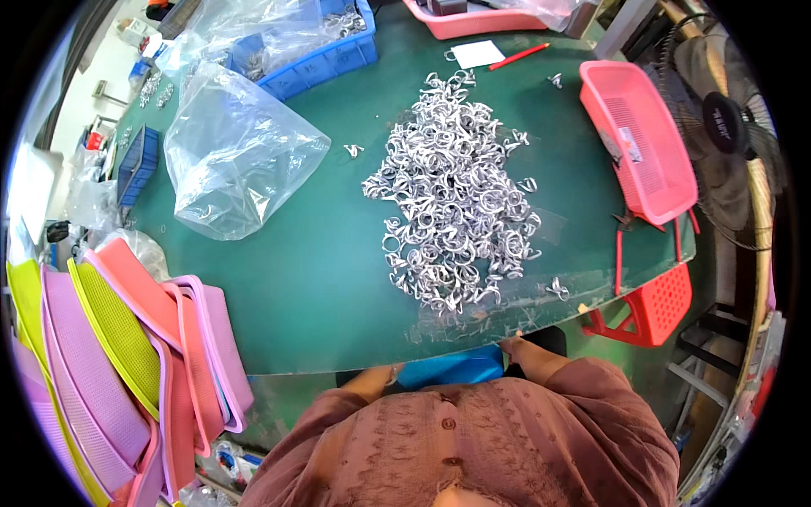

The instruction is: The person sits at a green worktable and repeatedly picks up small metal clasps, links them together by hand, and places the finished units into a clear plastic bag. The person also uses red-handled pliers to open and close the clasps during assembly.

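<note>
Two hands are low at the near edge of the bench (312,279), both mostly hidden: the left hand (397,369) barely shows past a banded wrist, and the right hand (511,342) is cut off by the edge. Whether either is open, closed or gripping something, I cannot tell. Something blue (452,368) sits between the forearms, on the person's side of the pile.

The pile of rings (460,194), silvery and loosely heaped, lies straight ahead of both hands and apart from them. Its long axis runs away from the person, and its near end falls between the hands from side to side; the right hand looks the nearer. From the left hand, the pile is ahead and to the right; from the right hand, ahead and slightly left.

Right of the pile's near end lies a small stray cluster (557,289). Farther right are a red-handled tool (618,264) and a pink basket (663,131). Left of the pile is a clear plastic bag (245,156), with a blue crate (325,69) beyond it. Past the pile's far end are a white card (478,54) and a red pen (519,57).
</note>
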{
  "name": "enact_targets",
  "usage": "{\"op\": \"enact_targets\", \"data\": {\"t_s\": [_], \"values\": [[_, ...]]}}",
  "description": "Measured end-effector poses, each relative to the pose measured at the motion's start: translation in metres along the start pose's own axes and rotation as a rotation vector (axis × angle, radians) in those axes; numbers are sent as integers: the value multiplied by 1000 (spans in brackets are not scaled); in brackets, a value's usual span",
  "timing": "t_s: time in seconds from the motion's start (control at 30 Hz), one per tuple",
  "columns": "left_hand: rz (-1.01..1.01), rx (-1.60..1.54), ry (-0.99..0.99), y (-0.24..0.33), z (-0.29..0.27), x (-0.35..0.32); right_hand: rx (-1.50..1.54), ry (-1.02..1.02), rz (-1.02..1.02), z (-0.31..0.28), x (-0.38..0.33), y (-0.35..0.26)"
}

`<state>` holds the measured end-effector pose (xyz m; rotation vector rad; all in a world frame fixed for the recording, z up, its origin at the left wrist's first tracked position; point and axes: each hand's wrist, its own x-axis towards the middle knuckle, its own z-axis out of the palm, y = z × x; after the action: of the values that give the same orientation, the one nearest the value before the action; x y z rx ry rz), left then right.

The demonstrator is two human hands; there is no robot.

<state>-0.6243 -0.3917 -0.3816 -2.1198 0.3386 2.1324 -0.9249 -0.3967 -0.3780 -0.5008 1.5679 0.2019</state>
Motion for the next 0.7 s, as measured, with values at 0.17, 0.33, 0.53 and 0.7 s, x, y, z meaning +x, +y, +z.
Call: {"op": "enact_targets", "data": {"t_s": [0.17, 0.33, 0.53, 0.7], "values": [[85, 8, 29, -5, -2, -21, -256, -183, -92, -2, 56, 85], [264, 180, 120, -15, -35, -83, -287, -168, -67, -12, 40, 69], [568, 436, 199, 5, -34, -108, -322, -76, -113, -43, 48, 27], [829, 680, 204, 36, -14, -117, -229, -41, -137, -35, 105, 7]]}}
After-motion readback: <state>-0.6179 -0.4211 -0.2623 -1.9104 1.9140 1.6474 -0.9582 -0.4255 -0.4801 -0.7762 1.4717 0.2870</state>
